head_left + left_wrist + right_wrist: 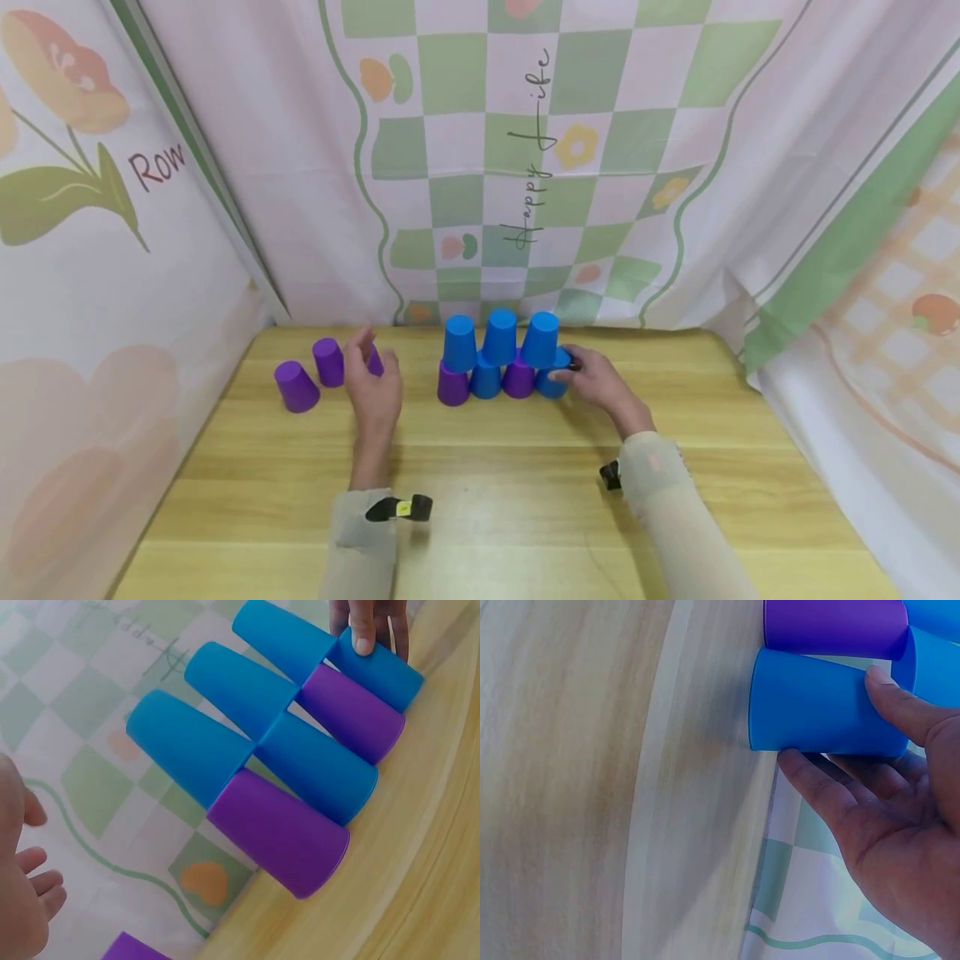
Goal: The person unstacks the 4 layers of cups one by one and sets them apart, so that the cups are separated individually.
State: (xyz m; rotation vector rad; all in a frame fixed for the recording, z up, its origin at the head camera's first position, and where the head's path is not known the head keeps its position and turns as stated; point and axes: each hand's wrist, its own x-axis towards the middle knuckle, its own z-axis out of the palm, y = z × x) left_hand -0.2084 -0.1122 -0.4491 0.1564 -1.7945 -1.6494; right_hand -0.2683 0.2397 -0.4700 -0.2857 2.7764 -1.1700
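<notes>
My right hand (602, 385) holds the blue cup (825, 705) at the right end of a row of upside-down cups, thumb on one side and fingers along the other. That row alternates purple and blue, starting with a purple cup (281, 832) on the left. Three blue cups stand upside down on top of it, the middle one (500, 337) bridging two cups below. Left of the stack, my left hand (375, 396) is raised with relaxed fingers and nothing in its grasp. It partly hides a purple cup (375, 361) behind it.
Two more upside-down purple cups, one nearer (297, 387) and one farther (327, 362), stand left of my left hand. The wooden table (510, 500) ends at a checked curtain (525, 167) close behind the stack. More fabric hangs at both sides.
</notes>
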